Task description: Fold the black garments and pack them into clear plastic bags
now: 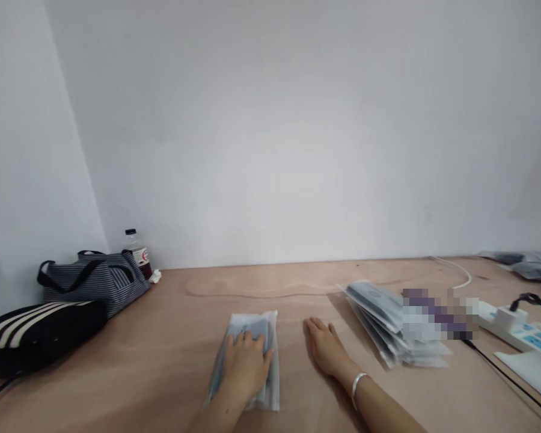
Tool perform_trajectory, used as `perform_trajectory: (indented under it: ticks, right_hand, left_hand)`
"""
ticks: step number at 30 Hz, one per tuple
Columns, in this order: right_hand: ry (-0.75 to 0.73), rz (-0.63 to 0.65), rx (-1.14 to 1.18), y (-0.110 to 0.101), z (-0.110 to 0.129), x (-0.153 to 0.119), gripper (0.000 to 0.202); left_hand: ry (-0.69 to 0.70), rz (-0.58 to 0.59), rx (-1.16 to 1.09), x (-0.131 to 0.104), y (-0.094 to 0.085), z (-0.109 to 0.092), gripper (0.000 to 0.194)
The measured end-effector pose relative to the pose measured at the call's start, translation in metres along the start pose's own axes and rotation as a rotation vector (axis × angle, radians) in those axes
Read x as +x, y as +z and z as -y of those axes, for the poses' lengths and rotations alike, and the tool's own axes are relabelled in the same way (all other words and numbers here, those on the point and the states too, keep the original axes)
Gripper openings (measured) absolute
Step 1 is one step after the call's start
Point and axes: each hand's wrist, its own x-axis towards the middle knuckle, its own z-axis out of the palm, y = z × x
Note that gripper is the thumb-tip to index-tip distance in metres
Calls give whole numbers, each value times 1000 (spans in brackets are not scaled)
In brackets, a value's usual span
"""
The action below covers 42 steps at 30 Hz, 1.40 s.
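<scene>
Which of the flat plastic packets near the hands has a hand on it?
The packet lying apart, under the left hand; the others lie together in a fanned stack to the right of the right hand.

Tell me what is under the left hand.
Under the left hand is a translucent plastic pouch with bluish-grey contents. The part directly beneath the hand is covered and cannot be seen.

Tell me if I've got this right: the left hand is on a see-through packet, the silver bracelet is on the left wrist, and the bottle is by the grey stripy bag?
Nearly! The silver bracelet is on the wrist of the right hand, as the head view shows. The left hand is on a see-through packet, and the bottle is by the grey stripy bag.
</scene>
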Motion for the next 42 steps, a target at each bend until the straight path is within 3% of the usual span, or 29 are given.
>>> perform_trajectory:
  ticks: [4, 9, 11, 17, 25, 32, 42]
  right_hand:
    - [-14, 2, -16, -3, 3, -2, 48]
    - [-22, 2, -22, -5, 4, -4, 44]
    - [-25, 3, -20, -6, 4, -4, 44]
    - [-37, -8, 4, -6, 3, -5, 44]
    - [-42, -74, 102, -8, 17, 4, 33]
    - [140, -121, 177, 4, 51, 43, 36]
    - [332, -89, 149, 20, 75, 71, 45]
  left_hand:
    - [60, -95, -38, 10, 8, 7, 35]
    - [108, 120, -126, 22, 23, 14, 45]
    - [99, 157, -139, 24, 26, 14, 45]
    - [87, 199, -150, 25, 30, 15, 45]
    - [66, 141, -195, 28, 31, 18, 45]
    - [42, 103, -144, 46, 30, 19, 42]
    - [27, 85, -93, 40, 40, 17, 44]
